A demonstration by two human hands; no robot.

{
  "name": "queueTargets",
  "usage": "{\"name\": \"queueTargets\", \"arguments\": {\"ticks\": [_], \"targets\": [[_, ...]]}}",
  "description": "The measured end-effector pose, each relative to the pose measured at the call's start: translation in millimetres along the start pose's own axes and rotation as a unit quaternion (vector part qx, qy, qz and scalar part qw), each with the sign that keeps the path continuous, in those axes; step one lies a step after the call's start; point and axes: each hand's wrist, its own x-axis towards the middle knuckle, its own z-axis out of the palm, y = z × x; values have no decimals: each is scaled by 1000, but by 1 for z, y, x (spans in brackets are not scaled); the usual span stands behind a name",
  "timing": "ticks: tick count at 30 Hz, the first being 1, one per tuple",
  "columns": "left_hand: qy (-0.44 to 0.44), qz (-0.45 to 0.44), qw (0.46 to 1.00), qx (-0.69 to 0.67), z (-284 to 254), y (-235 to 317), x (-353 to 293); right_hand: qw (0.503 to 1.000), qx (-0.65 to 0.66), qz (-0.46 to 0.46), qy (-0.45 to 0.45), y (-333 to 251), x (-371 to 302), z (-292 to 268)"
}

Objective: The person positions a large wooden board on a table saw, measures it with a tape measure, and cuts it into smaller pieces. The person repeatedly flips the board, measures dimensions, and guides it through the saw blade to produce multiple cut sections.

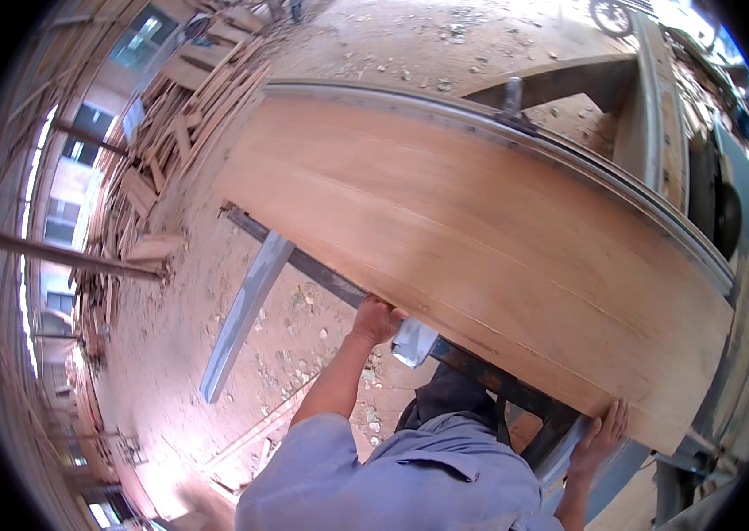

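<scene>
Panel (pixel 472 252), long, tan, seamed

Panel (pixel 472 239) lies on the frame (pixel 326 274), rail (pixel 374 92) along the frame's far edge; wood pile (pixel 175 133) on floor (pixel 171 354), left.

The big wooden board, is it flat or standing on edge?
Flat: the wooden board shows its broad face upward, left hand and right hand at its near edge.
</scene>
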Motion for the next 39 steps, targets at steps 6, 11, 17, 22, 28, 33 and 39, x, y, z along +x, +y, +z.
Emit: {"name": "queueTargets", "arguments": {"ticks": [6,11,17,22,28,33,39], "targets": [[5,26,1000,0,-8,7,14,998,-50,5,47,-28,55,23],[-93,-40,979,-174,-4,-14,16,1000,1,19,-7,-25,47,6],[-119,57,991,-18,0,-32,21,996,17,-13,86,4,66,13],[-50,-107,988,-99,29,-33,21,998,-26,22,45,7,84,12],[-47,-64,991,-104,39,-44,44,998,-13,37,47,6,90,12],[-56,-81,987,-125,35,-42,49,998,17,40,50,3,96,12],[-70,-93,987,-113,44,-49,53,993,42,19,111,9,94,16]]}}
